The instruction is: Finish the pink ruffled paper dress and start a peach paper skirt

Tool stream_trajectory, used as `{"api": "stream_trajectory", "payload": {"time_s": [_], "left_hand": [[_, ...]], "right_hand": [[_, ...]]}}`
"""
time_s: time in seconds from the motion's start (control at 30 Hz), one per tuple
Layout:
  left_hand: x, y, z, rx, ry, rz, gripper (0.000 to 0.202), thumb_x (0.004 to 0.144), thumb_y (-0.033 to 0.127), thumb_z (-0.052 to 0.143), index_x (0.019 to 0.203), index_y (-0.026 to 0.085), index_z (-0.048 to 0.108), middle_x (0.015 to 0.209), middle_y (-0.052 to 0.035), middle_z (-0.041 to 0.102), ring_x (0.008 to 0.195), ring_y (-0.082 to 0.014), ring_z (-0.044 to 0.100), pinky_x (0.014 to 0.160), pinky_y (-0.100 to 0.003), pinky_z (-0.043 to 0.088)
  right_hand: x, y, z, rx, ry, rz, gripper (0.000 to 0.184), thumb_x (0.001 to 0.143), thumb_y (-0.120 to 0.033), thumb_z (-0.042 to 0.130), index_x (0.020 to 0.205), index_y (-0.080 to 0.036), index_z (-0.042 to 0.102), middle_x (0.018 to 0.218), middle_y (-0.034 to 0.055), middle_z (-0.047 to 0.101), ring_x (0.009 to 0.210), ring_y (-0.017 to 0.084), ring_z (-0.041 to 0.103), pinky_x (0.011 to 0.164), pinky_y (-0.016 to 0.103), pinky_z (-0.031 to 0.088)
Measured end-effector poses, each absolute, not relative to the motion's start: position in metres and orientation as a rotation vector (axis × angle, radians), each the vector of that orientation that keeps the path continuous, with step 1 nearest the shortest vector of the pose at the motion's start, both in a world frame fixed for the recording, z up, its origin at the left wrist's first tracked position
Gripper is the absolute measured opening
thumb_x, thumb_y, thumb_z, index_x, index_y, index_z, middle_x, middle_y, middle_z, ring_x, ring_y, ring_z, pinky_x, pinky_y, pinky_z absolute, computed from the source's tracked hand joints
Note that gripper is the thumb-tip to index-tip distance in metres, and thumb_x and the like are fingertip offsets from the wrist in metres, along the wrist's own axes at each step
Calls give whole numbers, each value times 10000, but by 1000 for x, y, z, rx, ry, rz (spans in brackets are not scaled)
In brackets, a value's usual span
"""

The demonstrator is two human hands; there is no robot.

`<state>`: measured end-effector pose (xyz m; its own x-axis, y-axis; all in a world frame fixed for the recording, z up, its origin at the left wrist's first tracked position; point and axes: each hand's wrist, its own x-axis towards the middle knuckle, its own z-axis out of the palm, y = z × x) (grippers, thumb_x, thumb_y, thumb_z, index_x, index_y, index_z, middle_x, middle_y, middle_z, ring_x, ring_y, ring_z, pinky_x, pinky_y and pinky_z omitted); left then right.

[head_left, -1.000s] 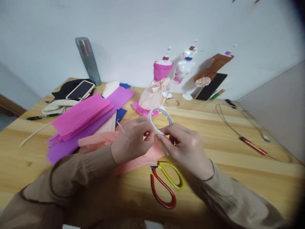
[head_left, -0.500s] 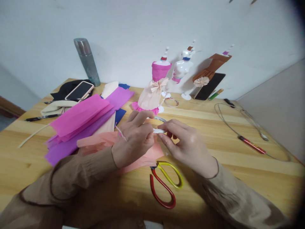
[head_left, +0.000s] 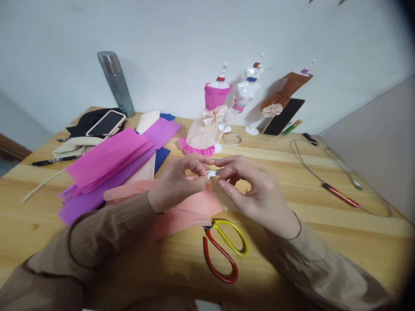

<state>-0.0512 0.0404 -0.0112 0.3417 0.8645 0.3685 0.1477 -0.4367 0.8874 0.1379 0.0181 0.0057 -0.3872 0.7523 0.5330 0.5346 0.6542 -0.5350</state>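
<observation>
Scissors (head_left: pixel 223 250) flat on the wooden table (head_left: pixel 35 220), red and yellow handles toward the person, blades mostly hidden at the edge of the salmon paper (head_left: pixel 202 205). Up in the air beyond the scissors: tape (head_left: pixel 212 173), showing only as a narrow white edge between two sets of fingertips, most of the roll covered. Beyond and to the left of the scissors, left hand (head_left: pixel 181 179), bent with thumb and fingertips gathered at the tape, grasping its near end. Beyond and to the right of the scissors, right hand (head_left: pixel 254 190), grasping the other end with curled fingers, thumb slightly apart from them. Cannot tell how firm either hold.

Left of the scissors, past the salmon paper: pink paper (head_left: pixel 106 160) over purple paper (head_left: pixel 165 134), with blue paper (head_left: pixel 161 159) peeking from underneath. Farther left of the scissors: pen (head_left: pixel 55 160), phone (head_left: pixel 106 124) and, toward the wall, bottle (head_left: pixel 119 90).

Well beyond the scissors, upright: pink-and-cream dress (head_left: pixel 204 129) on a stand, bare white bust (head_left: pixel 246 93), and a tilted brown dress (head_left: pixel 292 86). To the right of the scissors, well apart: red tool (head_left: pixel 340 195) with a thin cord.
</observation>
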Motion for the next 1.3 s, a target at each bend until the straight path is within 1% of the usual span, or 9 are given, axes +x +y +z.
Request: {"api": "stream_trajectory", "payload": {"time_s": [0.1,0.17,0.33,0.5,0.67,0.73,0.93,1.07,1.3], "left_hand": [[-51,37,-11,1960,899,1218,154,724,46,619,658,172,560,1088,-84,689,1033,-182,661,919,-378,528],[-49,35,-11,2059,890,1260,169,731,34,613,662,178,558,1084,-82,668,1045,-180,647,931,-381,517],[-44,30,-12,2284,830,1374,198,760,4,553,691,189,537,1079,-95,651,1063,-189,633,921,-380,510],[-41,29,-15,2525,923,1377,195,768,27,549,688,202,518,1068,-70,687,993,-197,649,953,-448,462],[-40,29,-18,2616,921,1399,215,745,-3,531,688,201,496,1068,-60,703,927,-177,663,972,-461,431],[-40,30,-18,2605,916,1410,219,733,-12,532,688,199,497,1056,-65,704,915,-179,662,960,-459,434],[-39,33,-20,2499,807,1437,214,704,-10,549,682,198,504,1037,-78,689,932,-199,653,877,-419,485],[-42,35,-19,2347,765,1411,208,690,-10,570,668,191,521,1030,-80,667,987,-204,642,875,-384,498],[-46,35,-14,2197,796,1338,187,708,10,576,657,184,535,1041,-81,646,1007,-197,636,892,-367,504]], "right_hand": [[135,16,6,-932,-2121,337,108,863,-144,552,833,-207,633,963,95,682,1028,233,647,703,327,558],[134,14,6,-937,-2113,352,136,865,-134,543,858,-213,653,1000,98,678,1070,232,639,717,327,567],[130,10,6,-1004,-2070,387,128,872,-149,555,817,-193,661,1048,107,671,948,194,672,622,278,547],[129,9,6,-1008,-2073,389,152,847,-104,551,772,-186,653,1019,100,688,909,182,669,600,267,516],[127,8,4,-1037,-2046,424,162,813,-86,545,712,-181,629,959,77,691,669,112,613,510,236,458],[126,8,3,-1044,-2036,436,159,795,-73,546,707,-177,628,949,70,687,633,99,586,510,234,447],[126,12,-2,-995,-2003,506,168,742,-32,536,692,-173,613,866,39,680,656,98,576,532,219,417],[129,16,-2,-999,-1967,577,155,724,-48,550,639,-173,585,789,28,664,645,101,560,517,216,391],[132,18,2,-1027,-1939,643,113,771,-129,594,679,-160,652,940,94,697,770,147,646,484,202,419]]}}
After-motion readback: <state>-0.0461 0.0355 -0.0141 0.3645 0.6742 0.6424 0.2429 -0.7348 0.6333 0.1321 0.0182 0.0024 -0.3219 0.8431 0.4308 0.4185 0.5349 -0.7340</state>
